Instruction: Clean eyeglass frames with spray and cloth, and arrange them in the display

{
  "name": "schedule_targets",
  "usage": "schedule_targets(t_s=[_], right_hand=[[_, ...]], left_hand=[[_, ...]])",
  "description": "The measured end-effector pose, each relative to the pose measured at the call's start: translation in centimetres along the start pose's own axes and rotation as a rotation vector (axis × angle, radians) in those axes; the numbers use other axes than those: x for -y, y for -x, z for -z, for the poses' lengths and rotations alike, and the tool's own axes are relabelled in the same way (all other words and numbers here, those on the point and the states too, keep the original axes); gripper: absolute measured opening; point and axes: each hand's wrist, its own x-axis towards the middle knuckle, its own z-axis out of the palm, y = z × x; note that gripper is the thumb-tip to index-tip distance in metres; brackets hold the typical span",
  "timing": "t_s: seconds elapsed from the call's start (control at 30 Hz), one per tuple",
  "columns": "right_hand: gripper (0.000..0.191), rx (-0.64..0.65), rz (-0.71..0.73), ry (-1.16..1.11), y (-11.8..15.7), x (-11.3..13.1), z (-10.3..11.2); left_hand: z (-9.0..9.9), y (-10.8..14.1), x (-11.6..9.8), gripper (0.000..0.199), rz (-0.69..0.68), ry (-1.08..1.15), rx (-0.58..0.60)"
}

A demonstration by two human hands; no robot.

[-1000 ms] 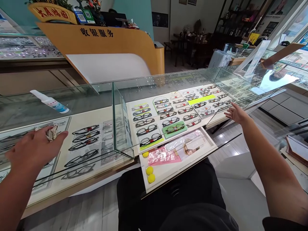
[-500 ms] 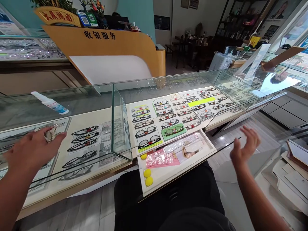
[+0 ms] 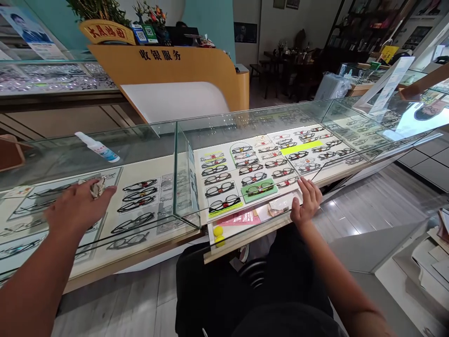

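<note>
The left hand reaches in from the lower left, palm down and fingers stretched forward, above the eyeglass frames laid out in the left bay of the glass display surface. Its grip is nearly flat but closed on a crumpled white tissue, which sits at the thumb and forefinger. The right hand comes up from the lower right with the forearm angled inward and the fingers curled. Its fingertips touch the right end of a white sliding tray at the front of the display surface, and the thumb lies lower on the tray's lip; whether this grip has real hold of the tray, I cannot tell. The tray sits mostly inside the display surface, carrying a pink packet and yellow sponge pads. A white spray bottle lies on the glass top, behind the left hand.
</note>
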Motion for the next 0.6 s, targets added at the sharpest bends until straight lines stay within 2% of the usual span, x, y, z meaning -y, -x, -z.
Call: schedule_targets(t_s=[0.1,0.33,0.47,0.6], right_hand=[[0.068,0.083,-0.065,0.019,-0.7,-0.2,-2.1],[0.065,0.124,-0.110,0.005,-2.9,-0.8,-6.7],[0.064,0.170,-0.166,0.022,-3.1,-1.2,-8.6],[0.064,0.151,-0.130,0.080,-2.7,-1.6,-9.6]], left_hand=[[0.7,0.6,-0.6,0.096,0.079,0.115,0.033],[0.8,0.6,-0.5,0.097,0.073,0.142,0.029],[0.4,0.2,-0.1,0.099,0.079,0.145,0.039],[0.3,0.1,0.0,0.099,0.071,0.138,0.031]])
